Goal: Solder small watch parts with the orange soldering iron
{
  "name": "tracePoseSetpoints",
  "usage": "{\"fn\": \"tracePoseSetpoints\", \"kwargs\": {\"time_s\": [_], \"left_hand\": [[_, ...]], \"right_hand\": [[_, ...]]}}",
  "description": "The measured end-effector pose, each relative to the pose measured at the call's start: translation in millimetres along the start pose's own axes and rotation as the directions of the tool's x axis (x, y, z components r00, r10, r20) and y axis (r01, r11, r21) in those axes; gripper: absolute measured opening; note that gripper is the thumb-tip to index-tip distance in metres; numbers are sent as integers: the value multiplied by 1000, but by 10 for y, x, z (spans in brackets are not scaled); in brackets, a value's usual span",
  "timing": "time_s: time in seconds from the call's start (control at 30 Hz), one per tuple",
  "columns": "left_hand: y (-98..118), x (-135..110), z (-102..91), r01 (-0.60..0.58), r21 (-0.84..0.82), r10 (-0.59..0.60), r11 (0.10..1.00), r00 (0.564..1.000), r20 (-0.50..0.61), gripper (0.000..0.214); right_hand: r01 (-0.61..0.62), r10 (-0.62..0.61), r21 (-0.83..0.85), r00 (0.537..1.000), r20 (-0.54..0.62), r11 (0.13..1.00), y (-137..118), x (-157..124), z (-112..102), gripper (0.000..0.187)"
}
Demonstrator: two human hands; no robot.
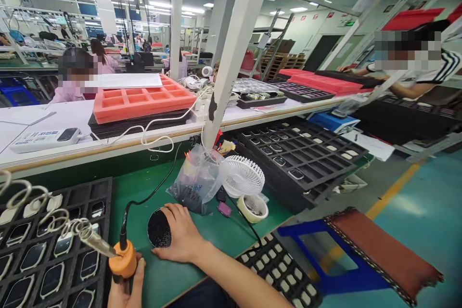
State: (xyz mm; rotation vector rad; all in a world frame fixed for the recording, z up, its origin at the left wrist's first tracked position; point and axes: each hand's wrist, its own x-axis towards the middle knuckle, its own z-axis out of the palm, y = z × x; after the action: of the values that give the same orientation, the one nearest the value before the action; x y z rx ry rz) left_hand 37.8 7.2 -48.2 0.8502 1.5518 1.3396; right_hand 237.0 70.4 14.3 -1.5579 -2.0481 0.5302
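My left hand (127, 286), low in the view, is wrapped round an orange corded tool (123, 261). A black cord rises from the tool's top, and a pale coiled line (77, 230) meets its side. The tool's lower end is hidden. On the green work surface, my right hand (182, 236) curls round the right edge of a round black dish (158, 228) with a fine dotted surface. Left of my left hand lies a black foam tray (107, 211) holding several watch-like cases with dark screens (52, 280).
Beyond my right hand are a plastic bag (197, 180), a white fan (242, 176) and a tape roll (253, 208). Another black tray (317, 173) stands at right. A sloping white post (234, 48) rises ahead. A blue stool (317, 255) stands low right; a co-worker (415, 72) sits farther back.
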Motion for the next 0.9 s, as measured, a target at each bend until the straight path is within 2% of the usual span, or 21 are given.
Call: {"fn": "tracePoseSetpoints", "kwargs": {"time_s": [0.13, 0.23, 0.43, 0.63, 0.9], "left_hand": [[17, -13, 14, -4, 0, 4, 1000, 1000, 6, 83], [59, -11, 11, -12, 6, 12, 1000, 1000, 20, 81], [135, 6, -124, -11, 52, 6, 999, 995, 101, 74], [136, -17, -181, -36, 45, 30, 998, 991, 130, 66], [185, -32, -156, -36, 19, 33, 999, 990, 140, 72]], "right_hand": [[-1, 1, -52, 1000, -1, 999, 2, -28, 5, 102], [52, -50, -85, 998, 28, 995, -9, -40, -48, 102], [218, -209, -54, 968, 138, 975, -32, -72, -136, 79], [256, -247, -49, 958, 149, 965, -32, -81, -178, 70], [313, -297, -67, 936, 188, 947, -66, -45, -229, 63]]}}
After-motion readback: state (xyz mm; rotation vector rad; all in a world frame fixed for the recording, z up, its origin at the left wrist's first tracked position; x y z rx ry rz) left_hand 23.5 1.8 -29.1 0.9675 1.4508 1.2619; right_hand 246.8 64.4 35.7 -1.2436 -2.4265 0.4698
